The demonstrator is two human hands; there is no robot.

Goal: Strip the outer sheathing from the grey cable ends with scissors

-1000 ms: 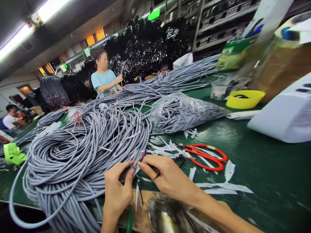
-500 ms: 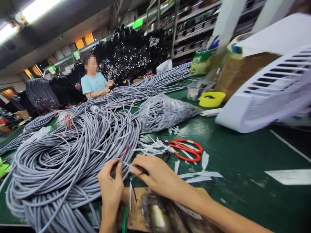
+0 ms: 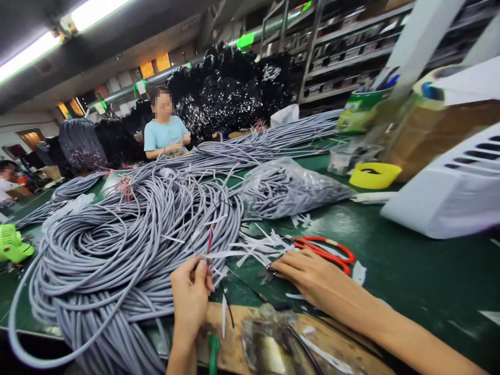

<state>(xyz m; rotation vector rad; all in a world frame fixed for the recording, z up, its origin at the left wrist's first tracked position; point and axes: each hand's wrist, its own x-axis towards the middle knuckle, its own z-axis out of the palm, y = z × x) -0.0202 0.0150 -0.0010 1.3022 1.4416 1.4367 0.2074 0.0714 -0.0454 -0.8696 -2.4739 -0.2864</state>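
My left hand is closed in a pinch around a cable end, whose red and blue wires stick up above the fingertips. A white strip runs rightward from beside those fingertips. Over to the right, my right hand lies low over the bench, palm down with its fingers drawn together. A dark, blurred piece shows at its fingertips; its kind is unclear. Loose white strips lie just beyond, beside red-handled scissors partly behind the hand.
Coiled grey cables cover the left of the green bench. Behind are a clear bag of cut cable pieces, a yellow ring and a white slotted housing. A wooden board sits in front. Across the bench, a person works.
My right hand has moved away from my left, rightward to beside the scissors. My left hand still pinches the cable end. The view has shifted left, and the white strip now shows stretched out.
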